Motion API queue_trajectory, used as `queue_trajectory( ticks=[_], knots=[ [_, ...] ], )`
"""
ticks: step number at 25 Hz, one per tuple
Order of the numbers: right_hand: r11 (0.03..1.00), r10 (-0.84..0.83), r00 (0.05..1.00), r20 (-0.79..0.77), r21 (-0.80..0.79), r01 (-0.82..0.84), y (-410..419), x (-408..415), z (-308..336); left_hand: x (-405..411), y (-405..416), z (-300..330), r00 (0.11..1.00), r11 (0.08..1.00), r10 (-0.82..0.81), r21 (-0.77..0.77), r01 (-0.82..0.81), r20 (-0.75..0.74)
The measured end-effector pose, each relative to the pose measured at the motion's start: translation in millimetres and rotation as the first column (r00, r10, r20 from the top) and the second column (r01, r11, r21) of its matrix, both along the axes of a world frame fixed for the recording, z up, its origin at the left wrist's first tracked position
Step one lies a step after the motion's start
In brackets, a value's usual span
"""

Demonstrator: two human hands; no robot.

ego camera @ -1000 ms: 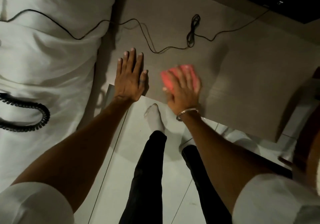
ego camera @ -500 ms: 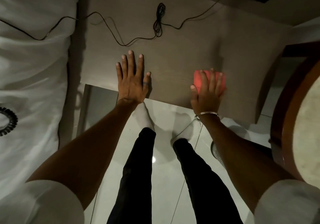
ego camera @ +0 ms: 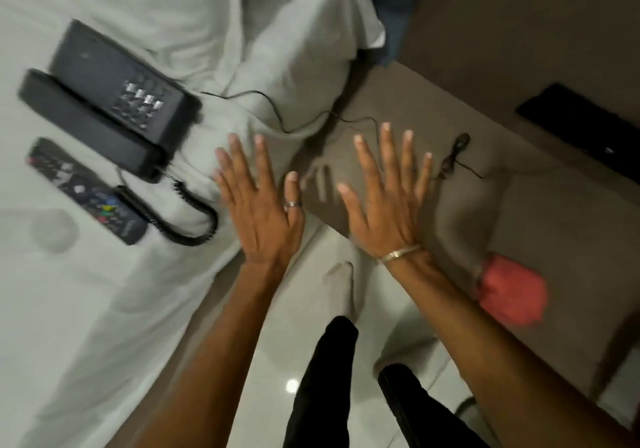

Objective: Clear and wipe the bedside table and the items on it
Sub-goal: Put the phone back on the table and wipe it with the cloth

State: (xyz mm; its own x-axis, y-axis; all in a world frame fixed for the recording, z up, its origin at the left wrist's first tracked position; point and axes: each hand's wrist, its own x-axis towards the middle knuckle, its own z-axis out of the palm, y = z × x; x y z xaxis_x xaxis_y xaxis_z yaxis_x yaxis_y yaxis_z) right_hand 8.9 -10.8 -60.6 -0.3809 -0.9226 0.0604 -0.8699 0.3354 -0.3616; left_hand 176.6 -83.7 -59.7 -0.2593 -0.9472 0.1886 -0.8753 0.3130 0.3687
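Two hands are spread flat with fingers apart and nothing in either of them. The left hand [ego camera: 265, 205] hangs over the edge of the bed [ego camera: 104, 309], just beside the near left corner of the bedside table [ego camera: 554, 212]; the right hand [ego camera: 384, 198] is over that same corner of the table. Whether either palm touches what lies under it cannot be told, as the picture is blurred. Toward the near right part of the table lies the red cloth [ego camera: 510, 292], let go and well apart from the right hand, which suggests the wiping of the top is paused or done. On the table's far side only a thin black cord [ego camera: 453, 157] remains, running leftward onto the bed. Left of the table, on the white bedding, sit the black telephone [ego camera: 107, 98] and, nearer the person, the remote control [ego camera: 83, 191], with the coiled handset cord [ego camera: 187, 212] looping between them and the left hand. They were probably set there to free the table for cleaning, and both hands seem turned toward them, perhaps to fetch one for wiping or return.
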Motion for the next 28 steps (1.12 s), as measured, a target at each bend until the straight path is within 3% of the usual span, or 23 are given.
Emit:
queue_trajectory(
  ticks=[3, 6, 8, 11, 14, 15, 17, 19, 20, 22, 24, 28],
  knots=[
    [0.962, 0.212, 0.975, 0.063, -0.190, -0.197, -98.9, 52.3, 37.7, 50.8, -53.9, 34.1, 0.968, 0.959, 0.243, -0.133, -0.249, -0.056],
    [0.873, 0.433, 0.898, 0.071, -0.282, -0.399, -182.0, 107.3, 58.5, 87.4, -106.4, 46.3, 0.928, 0.911, 0.360, -0.182, -0.371, -0.092],
    [0.856, 0.507, 0.854, 0.116, -0.179, -0.484, -217.6, 133.0, 56.8, 99.6, -132.5, 45.2, 0.912, 0.911, 0.398, -0.078, -0.405, -0.095],
    [0.885, 0.464, 0.882, 0.080, 0.010, -0.466, -235.9, 153.9, 37.2, 104.4, -149.3, 38.4, 0.906, 0.922, 0.386, 0.034, -0.387, -0.171],
    [0.896, 0.442, 0.889, 0.121, 0.002, -0.445, -235.8, 153.3, 37.5, 95.9, -144.6, 40.0, 0.868, 0.913, 0.401, 0.052, -0.404, -0.294],
    [0.899, 0.431, 0.888, 0.158, 0.005, -0.437, -236.0, 152.9, 42.3, 91.5, -145.1, 45.4, 0.807, 0.882, 0.466, 0.112, -0.458, -0.363],
    [0.924, 0.360, 0.876, 0.320, 0.010, -0.383, -237.8, 156.0, 56.9, 85.4, -151.0, 60.4, 0.561, 0.740, 0.664, 0.326, -0.589, -0.494],
    [0.974, 0.187, 0.773, 0.606, -0.009, -0.228, -232.3, 157.4, 76.4, 82.0, -151.9, 73.5, 0.328, 0.635, 0.752, 0.493, -0.595, -0.572],
    [0.993, 0.094, 0.696, 0.711, -0.014, -0.120, -223.2, 151.3, 83.8, 75.4, -142.9, 80.6, 0.282, 0.642, 0.741, 0.520, -0.563, -0.610],
    [0.996, -0.057, 0.580, 0.813, 0.007, 0.087, -189.7, 132.8, 91.8, 58.8, -104.0, 90.9, 0.316, 0.693, 0.704, 0.518, -0.500, -0.636],
    [0.958, -0.211, 0.447, 0.870, 0.093, 0.271, -139.5, 106.8, 88.9, 38.0, -53.8, 89.2, 0.427, 0.784, 0.617, 0.469, -0.407, -0.661],
    [0.824, -0.454, 0.271, 0.849, 0.285, 0.489, -39.9, 49.6, 59.3, -2.0, 16.0, 58.7, 0.623, 0.910, 0.380, 0.398, -0.117, -0.684]
  ],
)
